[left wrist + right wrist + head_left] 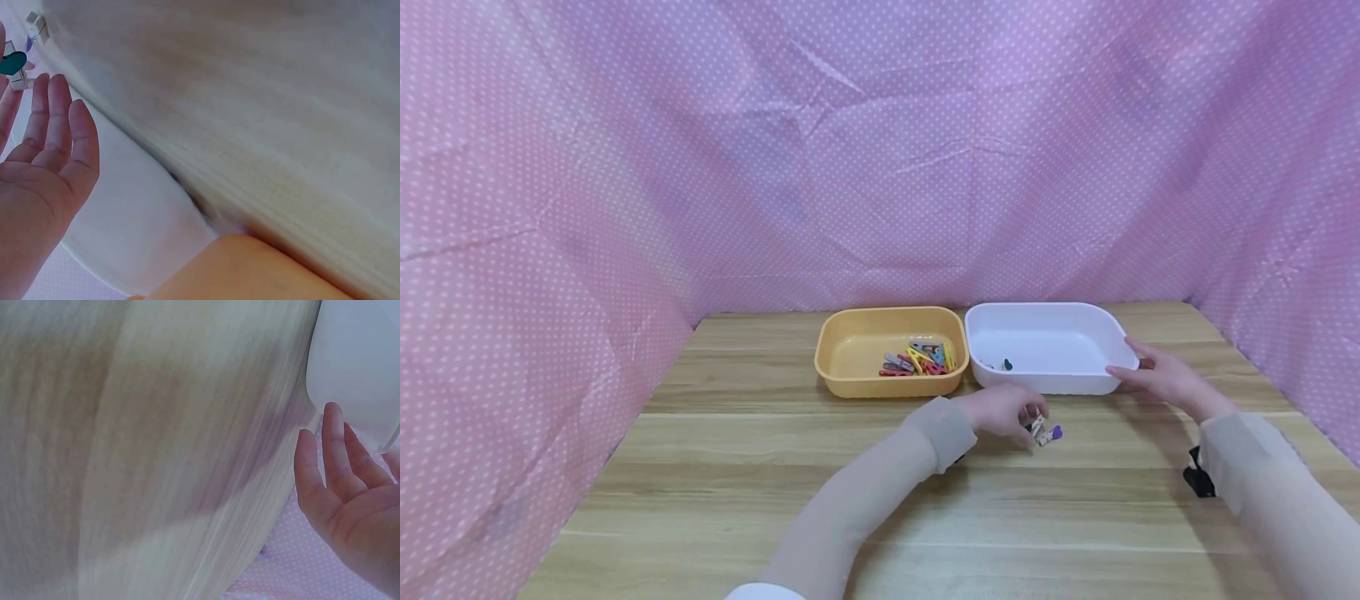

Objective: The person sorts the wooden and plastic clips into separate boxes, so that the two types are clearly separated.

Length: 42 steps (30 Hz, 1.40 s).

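Note:
My left hand [1006, 408] is low over the table in front of the white bin [1043, 384]. Thumb and fingertips pinch a small pale clothespin with a green heart [14, 63]. Just beyond those fingertips lies another small clothespin with a purple heart [1057, 432]. Fairly straight fingers of my right hand [1167, 382] touch the right end of the white bin at its rim. Inside that bin, at its front left, is a small clip with a dark green heart [1007, 365].
Left of the white bin, almost against it, stands a yellow bin [850, 387] with several coloured plastic clothespins [917, 360] heaped at its right side. Both bins sit on a wooden table [737, 467]. A pink dotted cloth [880, 167] hangs behind and at the sides.

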### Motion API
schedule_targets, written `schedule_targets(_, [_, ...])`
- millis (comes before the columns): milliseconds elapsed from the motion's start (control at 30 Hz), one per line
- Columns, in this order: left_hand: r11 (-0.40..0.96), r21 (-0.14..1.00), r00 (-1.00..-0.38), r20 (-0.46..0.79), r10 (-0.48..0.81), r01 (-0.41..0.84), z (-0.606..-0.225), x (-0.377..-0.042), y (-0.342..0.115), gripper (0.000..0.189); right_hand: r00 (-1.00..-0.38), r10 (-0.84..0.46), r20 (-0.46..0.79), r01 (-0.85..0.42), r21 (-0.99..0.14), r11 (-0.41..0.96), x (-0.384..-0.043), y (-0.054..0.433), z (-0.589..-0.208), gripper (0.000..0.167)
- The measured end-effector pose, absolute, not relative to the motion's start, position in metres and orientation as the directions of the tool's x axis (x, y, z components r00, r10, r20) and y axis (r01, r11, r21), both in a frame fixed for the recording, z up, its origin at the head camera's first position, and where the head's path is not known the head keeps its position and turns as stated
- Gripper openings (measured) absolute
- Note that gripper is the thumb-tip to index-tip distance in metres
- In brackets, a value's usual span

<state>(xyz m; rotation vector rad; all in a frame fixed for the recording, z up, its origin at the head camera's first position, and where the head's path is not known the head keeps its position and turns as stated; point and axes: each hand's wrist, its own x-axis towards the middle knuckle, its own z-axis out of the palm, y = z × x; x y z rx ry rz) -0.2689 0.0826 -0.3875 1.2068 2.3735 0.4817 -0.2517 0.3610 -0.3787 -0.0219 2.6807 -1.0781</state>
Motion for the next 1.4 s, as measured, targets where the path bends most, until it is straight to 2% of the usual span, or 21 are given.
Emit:
schedule_targets(533, [0.585,0.533,-0.582,-0.199,0.788,0.611,-0.380,-0.272,0.073,0.043,-0.975,-0.112,-0.190,0.051,-0.688,0.724,-0.250,0.359,-0.380,0.085])
schedule_targets(1033, [0.544,0.509,-0.560,-0.140,0.817,0.667,-0.365,-0.278,0.066,0.041,-0.973,-0.110,-0.202,0.062,-0.693,0.719,-0.249,0.360,-0.379,0.086])
schedule_targets(1400, [0.560,0.491,-0.575,-0.137,0.806,0.668,-0.354,-0.285,0.063,0.041,-0.970,-0.107,-0.218,0.077,-0.694,0.716,-0.250,0.361,-0.379,0.087])
